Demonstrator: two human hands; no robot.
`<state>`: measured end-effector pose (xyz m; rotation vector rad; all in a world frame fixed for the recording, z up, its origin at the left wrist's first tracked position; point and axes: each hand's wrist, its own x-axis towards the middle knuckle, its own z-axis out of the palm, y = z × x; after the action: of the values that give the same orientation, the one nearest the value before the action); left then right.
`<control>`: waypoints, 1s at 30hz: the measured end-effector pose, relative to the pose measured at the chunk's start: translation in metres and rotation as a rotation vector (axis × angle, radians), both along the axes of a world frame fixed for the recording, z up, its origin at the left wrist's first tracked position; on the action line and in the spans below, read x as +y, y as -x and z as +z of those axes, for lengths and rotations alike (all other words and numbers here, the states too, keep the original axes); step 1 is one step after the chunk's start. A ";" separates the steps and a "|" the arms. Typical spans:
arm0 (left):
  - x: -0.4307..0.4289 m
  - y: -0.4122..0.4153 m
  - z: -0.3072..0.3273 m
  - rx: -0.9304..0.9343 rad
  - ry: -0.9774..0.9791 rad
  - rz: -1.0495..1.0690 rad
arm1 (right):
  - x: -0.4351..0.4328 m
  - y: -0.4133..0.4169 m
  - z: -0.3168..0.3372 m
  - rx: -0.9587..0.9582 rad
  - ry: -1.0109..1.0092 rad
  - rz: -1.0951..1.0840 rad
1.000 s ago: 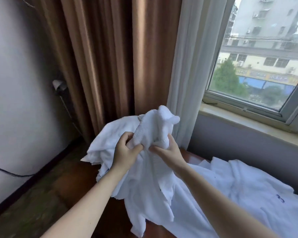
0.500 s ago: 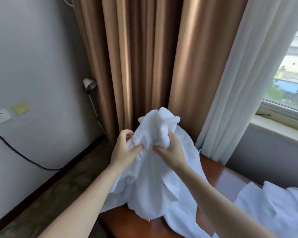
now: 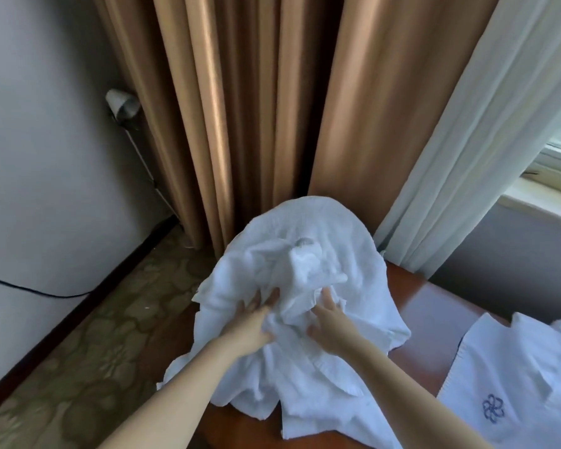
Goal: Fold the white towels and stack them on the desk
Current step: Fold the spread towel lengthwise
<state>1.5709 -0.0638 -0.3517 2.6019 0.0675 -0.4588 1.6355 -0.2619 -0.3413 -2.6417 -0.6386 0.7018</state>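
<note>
White terry cloth covers the left end of the desk (image 3: 434, 306). A crumpled towel (image 3: 321, 254) lies heaped directly ahead of both hands, with one flap hanging over the desk's left edge toward the floor. The left hand (image 3: 251, 327) and right hand (image 3: 331, 322) rest side by side on its near slope, fingers fairly straight and spread, pinching nothing that shows. Bunched up, the towel has no readable long axis. Finding an edge likely comes first, and the left hand sits nearer the overhang. A second towel (image 3: 515, 367), blue-emblemed, lies well apart to the right.
</note>
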 end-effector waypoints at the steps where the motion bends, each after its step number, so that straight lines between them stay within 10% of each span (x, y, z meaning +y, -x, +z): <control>1: 0.002 -0.006 -0.003 0.013 0.024 0.009 | 0.003 -0.006 -0.002 -0.003 0.008 0.004; 30: -0.051 0.018 0.002 -0.098 -0.228 0.124 | -0.060 0.044 0.004 -0.151 -0.005 -0.111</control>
<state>1.5525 -0.1152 -0.3496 2.8181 0.2607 -0.2930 1.5916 -0.3223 -0.3373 -2.7193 -0.5267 0.4725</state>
